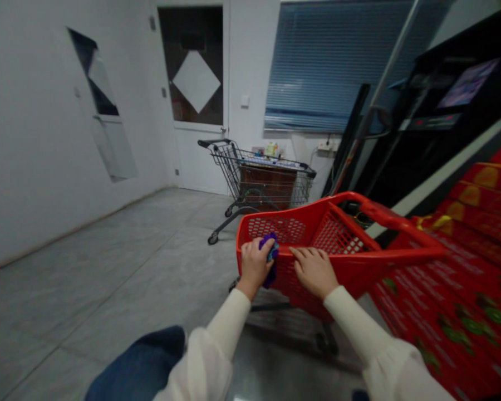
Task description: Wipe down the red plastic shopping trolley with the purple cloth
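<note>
Both hands are being held forward at the near side of a red shopping cart (354,273), and cream sleeves (229,312) are being worn down to the wrists. By the left hand (254,266), a purple bundle (270,278) with blue-green patches is being gripped, the fingers being curled around it. The bundle is being held at the cart's near rim, close to the cart's left end, with part of it hanging against the outer wall; whether it is cloth or a packet cannot be told. The right hand (317,274) is being laid open, just to the right of the bundle, with its fingers being stretched towards the left along the same rim.

Beyond the red cart, a brown panel (267,186) is being carried inside a grey wire cart (229,167), and small items (271,149) are being borne on top, too blurred to be named. Both carts are being supported by the grey floor (108,262). Behind the wire cart, a window is being covered by blue blinds (317,67), and to their left a white door (196,161) is being seen, its dark pane being partly covered by a white diamond (196,82). The right side is being filled by stacked red boxes (463,278).
</note>
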Available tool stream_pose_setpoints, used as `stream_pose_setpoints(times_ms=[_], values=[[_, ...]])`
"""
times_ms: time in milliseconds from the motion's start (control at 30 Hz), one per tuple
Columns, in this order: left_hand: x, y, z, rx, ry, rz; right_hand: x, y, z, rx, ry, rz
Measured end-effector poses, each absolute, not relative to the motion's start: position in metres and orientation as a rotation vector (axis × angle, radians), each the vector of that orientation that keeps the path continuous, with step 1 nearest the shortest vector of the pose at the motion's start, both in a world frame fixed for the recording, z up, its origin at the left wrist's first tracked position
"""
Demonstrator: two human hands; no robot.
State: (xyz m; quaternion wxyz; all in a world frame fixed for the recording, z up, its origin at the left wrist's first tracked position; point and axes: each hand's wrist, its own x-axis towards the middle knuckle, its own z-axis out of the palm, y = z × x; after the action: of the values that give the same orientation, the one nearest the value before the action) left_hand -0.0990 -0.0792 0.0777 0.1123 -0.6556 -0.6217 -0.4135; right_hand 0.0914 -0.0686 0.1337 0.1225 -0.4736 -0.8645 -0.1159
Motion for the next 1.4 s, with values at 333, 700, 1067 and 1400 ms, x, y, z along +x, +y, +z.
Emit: stream_pose_setpoints(times_ms=[333,700,1067,1400], values=[[-0.08,-0.061,-0.019,-1.121,-1.844,-2.107,0.074,-0.064,0.138,-1.37,-2.595,-0.301],[-0.108,-0.026,-0.009,-0.972,-1.809,-2.272,0.039,-0.066,0.111,-1.148,-2.485,-0.568],[-0.099,-0.01,-0.008,-0.925,-1.739,-2.412,0.042,-0.066,0.101,-1.124,-2.409,-0.764],[-0.062,-0.03,-0.024,-1.142,-1.706,-2.302,0.041,-0.06,0.104,-1.197,-2.469,-0.664]])
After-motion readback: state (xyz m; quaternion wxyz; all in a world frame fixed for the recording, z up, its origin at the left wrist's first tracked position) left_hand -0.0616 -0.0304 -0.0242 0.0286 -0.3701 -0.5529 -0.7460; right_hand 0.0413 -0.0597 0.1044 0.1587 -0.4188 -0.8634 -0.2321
